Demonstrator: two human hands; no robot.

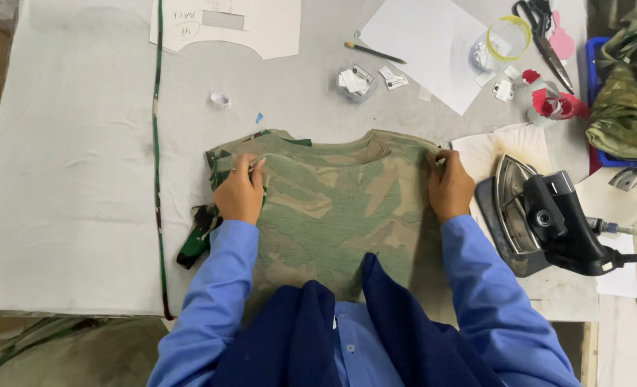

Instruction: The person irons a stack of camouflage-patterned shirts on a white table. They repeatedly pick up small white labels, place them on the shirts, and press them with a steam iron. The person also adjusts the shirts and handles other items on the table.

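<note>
As seen from the head camera, a pale grey cloth-covered surface [82, 179] fills most of the frame, with a thin dark cord [156, 143] running down its left part.

Item, centre: a camouflage fabric piece [333, 208] in green and tan, lying flat near the front edge, its curved neckline turned away from the person. Darker camouflage scraps [198, 240] stick out from under its left side.

Item, left hand [240, 193]: fingers bent, pinching the left upper edge of the fabric. Right hand [449, 188]: fingers curled, gripping the right upper corner. Both sleeves are light blue.

Item, right: a steam iron [530, 222] standing on its side just beside the right forearm, on a scorched white pad [487, 147].

Item, far edge: a cardboard pattern piece [261, 29], a white paper sheet [429, 43], a pencil [374, 51], small white tags [358, 77], a yellow tape roll [508, 37], scissors [548, 39], and a red and white object [555, 104] whose kind cannot be told.

Item, right edge: a blue bin [596, 86] holding bundled camouflage cloth [626, 107].
</note>
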